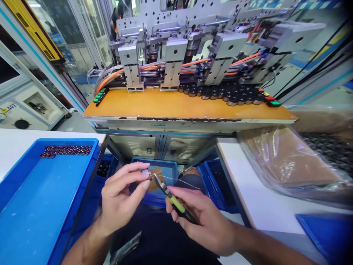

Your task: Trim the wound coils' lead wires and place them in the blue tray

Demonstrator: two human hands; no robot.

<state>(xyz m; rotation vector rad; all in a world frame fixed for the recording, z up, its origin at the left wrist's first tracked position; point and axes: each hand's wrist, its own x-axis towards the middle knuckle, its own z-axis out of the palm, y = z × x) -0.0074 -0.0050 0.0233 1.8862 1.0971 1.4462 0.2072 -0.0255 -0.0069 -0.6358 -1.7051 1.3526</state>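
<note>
Between the thumb and fingers of my left hand (121,195) is a small round metal part (146,172), with thin copper-coloured wires (171,178) trailing from it to the right. My right hand (204,217) is wrapped around a pair of cutting pliers (173,200) with green and black handles. The pliers' tip is right beside the wires, close to the metal part; whether the jaws touch a wire I cannot tell. Both hands are held above my lap, over a blue bin (168,169) with a piece of brown cardboard in it.
A blue tray (35,198) on the left holds rows of small dark-and-red parts (66,151). Ahead, a machine's orange ledge (154,105) carries many black round parts (223,92) and green buttons. On the right table are a plastic-wrapped carton (275,158) and a blue tray (328,232).
</note>
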